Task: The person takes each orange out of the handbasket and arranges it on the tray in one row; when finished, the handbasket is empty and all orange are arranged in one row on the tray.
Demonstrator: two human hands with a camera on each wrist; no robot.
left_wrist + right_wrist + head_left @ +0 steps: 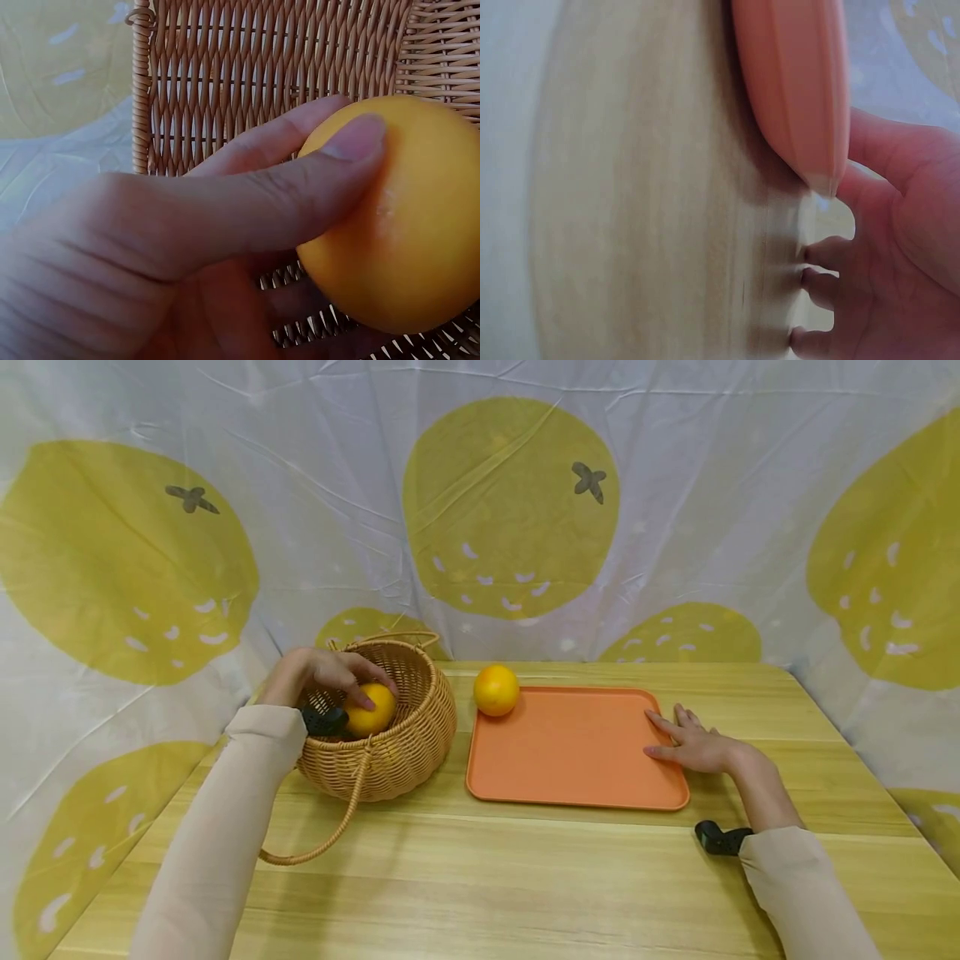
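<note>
Showing thumb on orange (397, 225) | left wrist only

I see the basket (390, 752) left of the tray (570, 752); one orange (371, 710) in it, another (496, 690) on the tray (far-left corner).

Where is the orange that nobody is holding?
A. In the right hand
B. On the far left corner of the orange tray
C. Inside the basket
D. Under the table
B: the loose orange sits on the tray's far left corner, while the left hand grips the other orange in the basket.
</note>
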